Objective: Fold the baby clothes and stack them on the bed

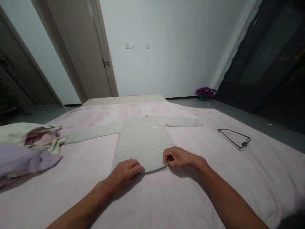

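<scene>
A pale grey ribbed long-sleeved sweater (143,140) lies flat on the pink bedspread, its sleeves stretched out to both sides and its hem towards me. At the hem's left part, my left hand (127,171) is closed, its fingers together over the edge of the fabric. My right hand (177,157) pinches the hem near its right corner between thumb and curled fingers, lifting the edge slightly. A small white mark shows on the sweater's chest. The fingertips of my left hand are partly hidden.
A pile of clothes (28,152) in lilac, cream and pink lies at the left, touching the left cuff. A black wire hanger (234,138) rests on the pink bedspread (190,197) at the right. Purple flowers (206,92) stand on the floor by the wall.
</scene>
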The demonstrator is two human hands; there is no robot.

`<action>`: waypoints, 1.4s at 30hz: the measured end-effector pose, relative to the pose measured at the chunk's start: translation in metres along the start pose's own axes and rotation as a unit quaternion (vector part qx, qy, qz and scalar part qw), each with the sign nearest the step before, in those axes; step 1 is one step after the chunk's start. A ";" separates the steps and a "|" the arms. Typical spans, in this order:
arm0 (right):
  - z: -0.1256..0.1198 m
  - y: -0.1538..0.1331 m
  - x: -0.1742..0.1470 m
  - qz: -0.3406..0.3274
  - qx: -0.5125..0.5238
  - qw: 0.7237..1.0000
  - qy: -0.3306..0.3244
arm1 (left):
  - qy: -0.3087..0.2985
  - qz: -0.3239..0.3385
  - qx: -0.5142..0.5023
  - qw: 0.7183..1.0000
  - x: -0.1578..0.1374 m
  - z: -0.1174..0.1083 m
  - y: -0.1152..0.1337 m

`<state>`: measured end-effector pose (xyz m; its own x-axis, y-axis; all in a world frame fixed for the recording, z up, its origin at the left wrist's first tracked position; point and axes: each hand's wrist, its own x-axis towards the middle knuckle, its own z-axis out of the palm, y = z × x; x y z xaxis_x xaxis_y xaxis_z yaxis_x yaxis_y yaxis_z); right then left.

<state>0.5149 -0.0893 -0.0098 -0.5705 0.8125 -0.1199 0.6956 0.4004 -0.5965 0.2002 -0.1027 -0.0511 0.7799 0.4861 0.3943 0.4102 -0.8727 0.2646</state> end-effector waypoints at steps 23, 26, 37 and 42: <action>0.003 -0.007 0.000 -0.051 -0.066 0.997 -0.005 | 0.004 0.023 0.035 0.999 -0.001 0.003 -0.008; 0.003 -0.007 0.000 -0.044 -0.067 0.997 -0.015 | -0.026 0.026 0.016 0.999 -0.002 -0.001 -0.005; 0.003 -0.013 -0.002 -0.022 -0.095 0.995 -0.032 | -0.069 0.012 0.010 0.997 0.003 -0.016 0.002; 0.001 -0.006 -0.003 -0.021 -0.067 0.997 -0.042 | -0.082 0.009 -0.004 0.997 0.002 -0.016 -0.003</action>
<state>0.5119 -0.0949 -0.0065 -0.6313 0.7576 -0.1657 0.7187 0.4912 -0.4921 0.1930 -0.0982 -0.0365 0.8540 0.4565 0.2496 0.3924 -0.8802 0.2670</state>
